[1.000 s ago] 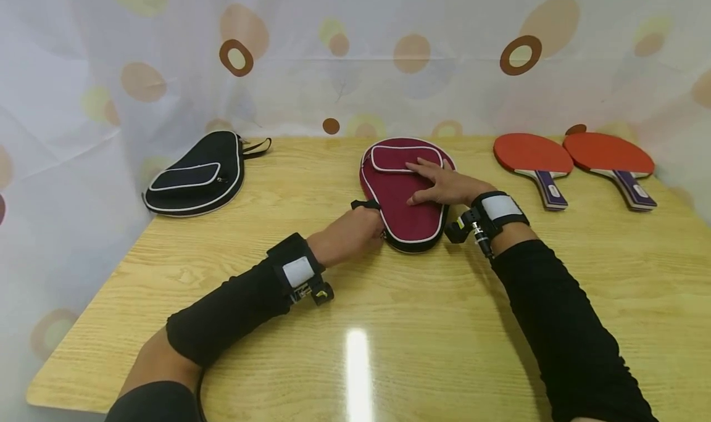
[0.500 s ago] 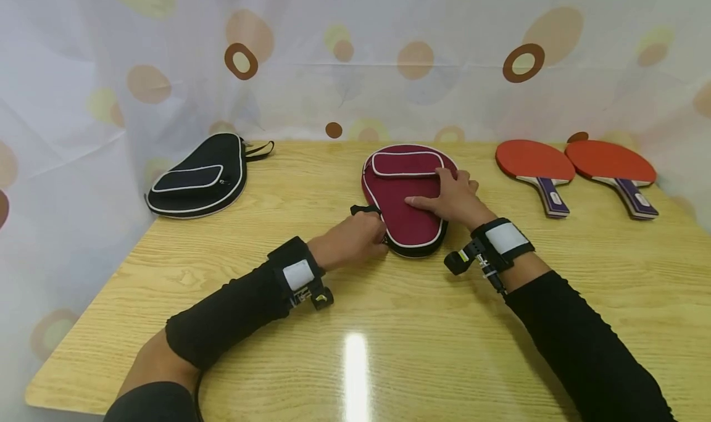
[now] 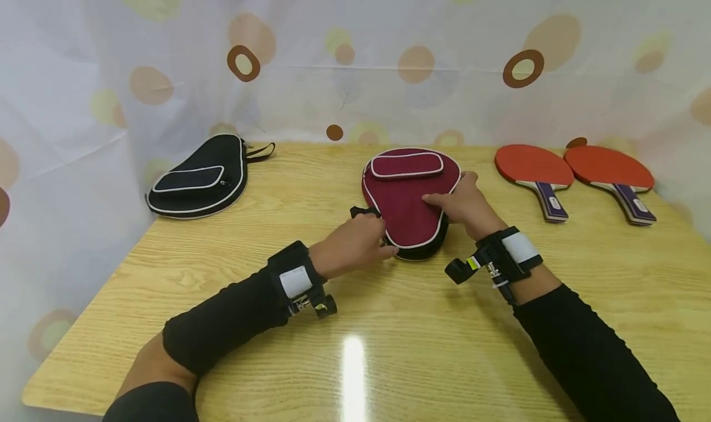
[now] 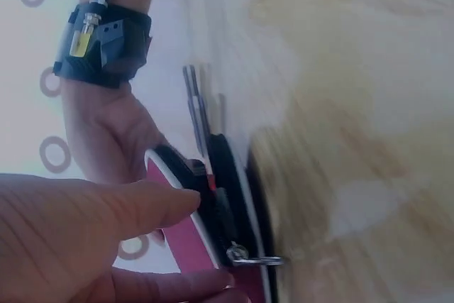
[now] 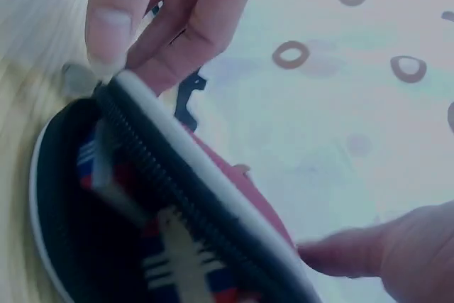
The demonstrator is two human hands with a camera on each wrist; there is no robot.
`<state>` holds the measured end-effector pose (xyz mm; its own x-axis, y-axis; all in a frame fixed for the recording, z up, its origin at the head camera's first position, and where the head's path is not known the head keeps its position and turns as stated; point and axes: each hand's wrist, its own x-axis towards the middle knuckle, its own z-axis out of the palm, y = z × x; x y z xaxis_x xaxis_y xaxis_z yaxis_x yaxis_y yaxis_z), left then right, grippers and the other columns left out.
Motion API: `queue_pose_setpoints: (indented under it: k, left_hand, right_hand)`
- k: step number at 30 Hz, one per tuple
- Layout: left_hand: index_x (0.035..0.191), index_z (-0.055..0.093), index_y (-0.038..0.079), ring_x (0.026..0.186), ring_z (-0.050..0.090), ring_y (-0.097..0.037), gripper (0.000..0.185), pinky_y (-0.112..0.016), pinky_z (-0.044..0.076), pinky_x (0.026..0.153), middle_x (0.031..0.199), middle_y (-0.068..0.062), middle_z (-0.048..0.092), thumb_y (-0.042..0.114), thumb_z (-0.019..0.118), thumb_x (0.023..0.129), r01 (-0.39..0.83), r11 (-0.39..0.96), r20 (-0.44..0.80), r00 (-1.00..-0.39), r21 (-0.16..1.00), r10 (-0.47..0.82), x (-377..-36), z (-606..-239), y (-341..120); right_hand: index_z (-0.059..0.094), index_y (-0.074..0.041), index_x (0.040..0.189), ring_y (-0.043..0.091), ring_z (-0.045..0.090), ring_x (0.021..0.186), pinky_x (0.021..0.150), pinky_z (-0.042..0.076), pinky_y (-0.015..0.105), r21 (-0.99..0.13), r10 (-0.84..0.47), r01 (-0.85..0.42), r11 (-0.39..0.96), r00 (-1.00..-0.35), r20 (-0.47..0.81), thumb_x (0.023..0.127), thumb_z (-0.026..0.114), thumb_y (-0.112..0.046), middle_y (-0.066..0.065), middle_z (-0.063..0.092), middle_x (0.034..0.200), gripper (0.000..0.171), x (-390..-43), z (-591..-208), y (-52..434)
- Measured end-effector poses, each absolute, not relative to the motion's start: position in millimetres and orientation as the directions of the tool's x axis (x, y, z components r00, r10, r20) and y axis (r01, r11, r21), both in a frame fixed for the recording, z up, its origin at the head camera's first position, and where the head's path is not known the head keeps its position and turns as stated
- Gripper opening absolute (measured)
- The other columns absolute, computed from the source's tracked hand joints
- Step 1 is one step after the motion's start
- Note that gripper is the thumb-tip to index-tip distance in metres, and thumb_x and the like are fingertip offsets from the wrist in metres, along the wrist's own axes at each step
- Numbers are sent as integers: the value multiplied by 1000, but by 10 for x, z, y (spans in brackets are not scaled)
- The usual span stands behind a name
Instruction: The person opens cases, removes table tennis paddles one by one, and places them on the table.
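Note:
A red table tennis bat case (image 3: 400, 194) with white piping lies at the middle of the table, its narrow end towards me. At its lower left edge my left hand (image 3: 355, 240) holds on, fingers bent and thumb out along the rim. My right hand (image 3: 469, 206) grips the right edge, thumb on top of the cover. The right wrist view shows the zipper (image 5: 167, 164) undone and the cover raised, with striped bat handles (image 5: 181, 260) inside. A metal zipper pull (image 4: 259, 260) hangs by my left fingers in the left wrist view.
A black bat case (image 3: 200, 178) with a wrist loop lies at the back left. At the back right are two red bats with purple handles, the nearer bat (image 3: 533, 166) beside the farther bat (image 3: 611, 166). A spotted curtain (image 3: 366, 58) hangs behind the table.
My right hand has slid from the top of the red case to its right edge and now grips there. My left thumb has stretched out along the case's narrow end.

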<state>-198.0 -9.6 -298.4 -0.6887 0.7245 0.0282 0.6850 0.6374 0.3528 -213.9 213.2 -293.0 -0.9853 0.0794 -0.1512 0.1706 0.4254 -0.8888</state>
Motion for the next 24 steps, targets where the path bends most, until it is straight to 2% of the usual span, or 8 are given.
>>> queue_pose_setpoints:
  k: [3, 5, 8, 12, 15, 18, 21, 24]
  left_hand:
    - [98, 64, 0, 74, 55, -14, 31, -23, 45, 61, 81, -3, 56, 31, 69, 97, 650, 681, 38, -732, 338, 680, -1920, -2944, -62]
    - [111, 63, -3, 83, 59, -16, 42, -25, 50, 69, 94, -7, 60, 37, 67, 98, 633, 693, 47, -749, 346, 661, -1892, -2929, -45]
    - [131, 55, -5, 99, 61, -21, 59, -30, 53, 83, 115, -14, 59, 44, 64, 99, 618, 684, 76, -761, 387, 644, -1866, -2906, -29]
    - [154, 30, -4, 117, 57, -29, 81, -38, 50, 97, 138, -23, 47, 46, 61, 99, 599, 637, 131, -771, 485, 624, -1858, -2863, -24]
    - [159, 13, -2, 129, 50, -35, 89, -42, 45, 104, 150, -28, 34, 42, 62, 100, 578, 605, 180, -787, 547, 589, -1877, -2829, -33]
    - [160, 4, -1, 133, 47, -37, 92, -45, 43, 107, 155, -29, 26, 33, 64, 100, 571, 583, 255, -805, 578, 535, -1911, -2805, -64]
    - [160, 1, -1, 132, 47, -39, 89, -46, 46, 103, 156, -30, 22, 18, 63, 99, 584, 567, 349, -808, 582, 474, -1960, -2785, -125]
    - [160, 6, -1, 129, 49, -42, 81, -45, 51, 96, 158, -32, 15, 6, 58, 98, 595, 562, 415, -804, 575, 427, -2017, -2763, -209]
  right_hand:
    - [10, 8, 150, 30, 57, 109, 83, 50, 32, -894, 102, 140, 425, -989, -106, 101, 60, -20, 29, 41, 138, 76, -2129, -2872, 2106]
    - [20, 8, 150, 27, 57, 104, 79, 48, 30, -896, 99, 101, 432, -993, -65, 101, 59, -20, 26, 47, 135, 69, -2118, -2818, 2061]
    - [28, 4, 150, 28, 62, 107, 86, 51, 33, -915, 75, 33, 403, -997, -3, 103, 58, -20, 23, 54, 133, 62, -2104, -2728, 1953]
    - [31, -1, 151, 30, 60, 120, 100, 50, 43, -931, -11, -51, 363, -999, 50, 105, 55, -31, 21, 53, 136, 61, -2084, -2625, 1785]
    - [37, -6, 152, 30, 58, 125, 104, 47, 47, -937, -109, -109, 333, -991, 76, 106, 49, -42, 18, 53, 140, 59, -2075, -2583, 1661]
    - [38, -11, 155, 28, 55, 127, 106, 45, 48, -946, -203, -140, 293, -976, 82, 107, 41, -49, 13, 53, 142, 61, -2074, -2580, 1548]
    - [40, -12, 155, 27, 52, 128, 108, 42, 48, -949, -283, -145, 279, -957, 63, 108, 31, -51, 12, 52, 142, 62, -2091, -2617, 1446]
    - [39, -9, 155, 26, 51, 130, 109, 42, 48, -946, -358, -154, 285, -933, 44, 109, 24, -49, 12, 50, 145, 62, -2121, -2693, 1363]
